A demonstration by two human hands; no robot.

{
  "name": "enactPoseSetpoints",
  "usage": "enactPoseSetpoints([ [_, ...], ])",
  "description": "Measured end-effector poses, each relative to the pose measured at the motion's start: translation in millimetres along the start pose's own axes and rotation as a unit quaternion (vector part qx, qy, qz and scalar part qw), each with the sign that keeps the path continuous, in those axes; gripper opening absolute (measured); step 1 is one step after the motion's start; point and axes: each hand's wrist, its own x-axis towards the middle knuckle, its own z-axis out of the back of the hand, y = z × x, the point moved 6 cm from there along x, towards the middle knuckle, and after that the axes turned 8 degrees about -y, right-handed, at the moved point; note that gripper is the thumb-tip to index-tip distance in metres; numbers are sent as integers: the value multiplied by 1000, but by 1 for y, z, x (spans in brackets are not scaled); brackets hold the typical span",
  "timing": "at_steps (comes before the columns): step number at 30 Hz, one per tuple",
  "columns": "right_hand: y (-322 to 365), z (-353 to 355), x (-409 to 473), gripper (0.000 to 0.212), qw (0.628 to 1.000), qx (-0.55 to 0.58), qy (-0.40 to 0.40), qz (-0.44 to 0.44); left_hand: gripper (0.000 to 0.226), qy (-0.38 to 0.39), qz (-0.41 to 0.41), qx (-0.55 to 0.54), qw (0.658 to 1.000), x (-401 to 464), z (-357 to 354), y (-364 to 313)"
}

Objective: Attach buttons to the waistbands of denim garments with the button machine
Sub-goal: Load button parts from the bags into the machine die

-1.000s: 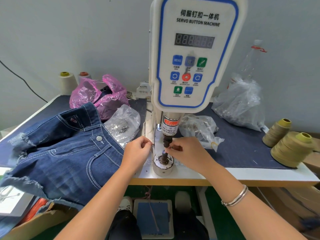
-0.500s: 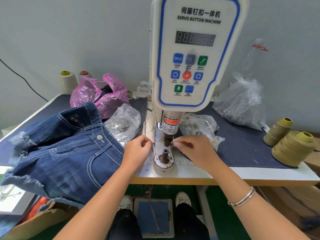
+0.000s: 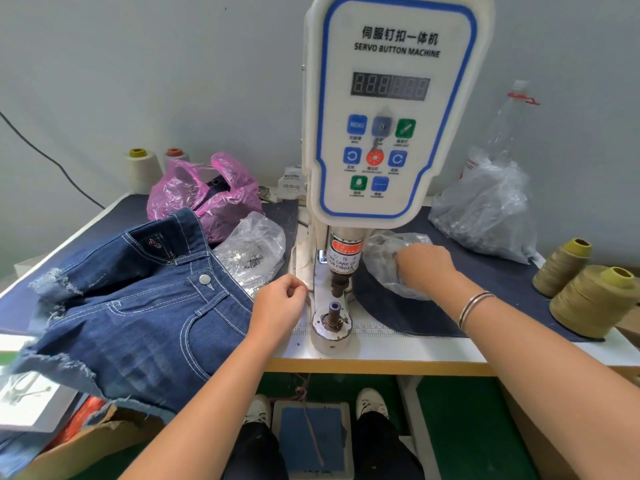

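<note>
The white servo button machine (image 3: 391,109) stands mid-table, its upper punch (image 3: 337,284) raised over the empty lower die (image 3: 334,320). Dark denim shorts (image 3: 138,306) lie to its left, waistband toward the machine, with a silver button (image 3: 205,279) on the waistband. My left hand (image 3: 280,299) rests at the shorts' edge beside the die, fingers curled, thumb against forefinger; I see nothing between them. My right hand (image 3: 426,268) reaches into a small clear plastic bag (image 3: 381,258) right of the punch, its fingertips hidden by the plastic.
A clear bag of metal parts (image 3: 252,254) and a pink bag (image 3: 204,192) sit behind the shorts. A large clear bag (image 3: 485,213) and olive thread cones (image 3: 595,299) stand at the right. The foot pedal (image 3: 310,441) lies between my feet under the table.
My right hand left the die and punch and moved right and back into the small clear bag. My left hand stayed beside the die.
</note>
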Motion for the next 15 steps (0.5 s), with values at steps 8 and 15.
enactPoseSetpoints([
  [8,7,-3,8,38,999,-31,0,15,19,-5,1,2,1000,1,-1,2],
  [15,6,0,8,40,990,86,-106,-35,19,-9,-5,7,1000,1,-1,0],
])
